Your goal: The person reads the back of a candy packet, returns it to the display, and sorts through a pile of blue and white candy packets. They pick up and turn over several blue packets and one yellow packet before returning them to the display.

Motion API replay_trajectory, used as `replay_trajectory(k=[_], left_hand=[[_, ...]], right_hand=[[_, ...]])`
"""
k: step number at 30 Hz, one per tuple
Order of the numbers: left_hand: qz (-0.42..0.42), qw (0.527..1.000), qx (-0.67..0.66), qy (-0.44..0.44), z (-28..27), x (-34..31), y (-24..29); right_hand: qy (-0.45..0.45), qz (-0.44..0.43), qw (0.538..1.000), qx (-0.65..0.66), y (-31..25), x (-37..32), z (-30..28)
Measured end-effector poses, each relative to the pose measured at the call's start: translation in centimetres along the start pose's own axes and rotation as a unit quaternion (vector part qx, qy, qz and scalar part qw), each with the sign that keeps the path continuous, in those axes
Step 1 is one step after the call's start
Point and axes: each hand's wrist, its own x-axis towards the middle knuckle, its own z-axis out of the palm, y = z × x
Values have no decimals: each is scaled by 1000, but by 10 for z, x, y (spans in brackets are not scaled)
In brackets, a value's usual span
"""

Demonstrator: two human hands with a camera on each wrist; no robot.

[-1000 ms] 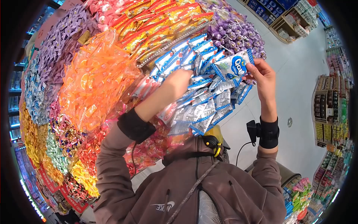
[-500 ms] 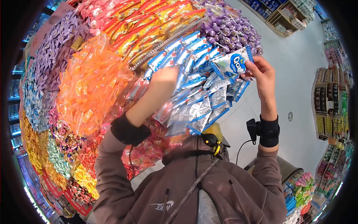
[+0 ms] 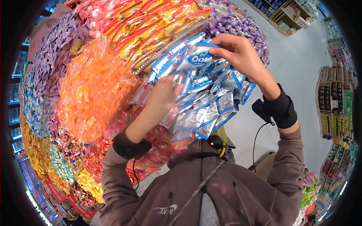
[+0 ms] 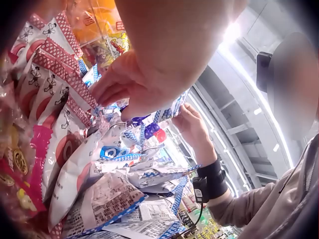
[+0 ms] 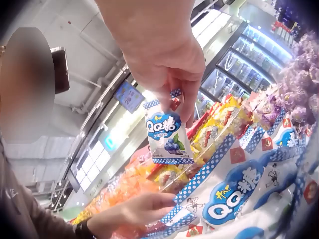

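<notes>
My right hand point(image 3: 241, 56) pinches a small white and blue packet of QQ gummy candy point(image 5: 164, 132) by its top edge. In the right wrist view this packet hangs upright, with blueberries printed on its front. Below it lies a pile of like blue-dotted packets point(image 3: 205, 113). My left hand point(image 3: 162, 94) is low over the left side of that pile, slightly blurred. Its fingers point(image 4: 107, 92) look loosely extended, the thumb apart from them, close to white packets with red dotted edges point(image 4: 40, 94); its fingertips overlap the pile.
Orange-wrapped candy point(image 3: 92, 90) heaps up on the left. Yellow and red packets point(image 3: 151, 28) stand in rows behind a clear divider point(image 3: 169, 47). Purple wrapped lollipops point(image 3: 241, 26) lie at the back right. Stocked shelves point(image 3: 335, 105) line the aisle on the right.
My right hand has carried its packet leftward from the pile's right edge to over its back. My left hand has shifted left and toward my body, away from the middle of the pile.
</notes>
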Motion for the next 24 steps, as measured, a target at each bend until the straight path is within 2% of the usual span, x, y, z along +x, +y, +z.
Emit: replay_trajectory(k=[3,4,5,6,8,12,14,17,20,23,24], left_hand=[[-35,999,-21,-32,-3,4,10],[1,999,18,-28,6,1,3],[3,1000,18,-22,8,-1,4],[6,1000,19,-16,7,0,12],[39,999,26,12,6,1,18],[60,994,84,39,5,5,18],[64,987,140,39,3,8,18],[40,990,132,-41,1,13,13],[18,990,133,-31,9,17,5],[-94,965,176,-173,2,37,17],[-50,974,188,-112,9,35,14]], right_hand=[[-50,-20,995,-88,-5,17,10],[-60,-17,992,-109,-8,22,13],[-71,-15,989,-130,-9,25,15],[-64,-55,986,-146,-7,29,15],[-75,-46,983,-159,-11,33,16],[-87,-89,979,-162,1,40,22],[-100,-72,978,-169,-3,41,22],[-95,-77,973,-195,1,46,27],[-120,-70,967,-214,0,52,31],[-136,-84,963,-219,4,55,36],[-136,-96,961,-219,8,58,37]])
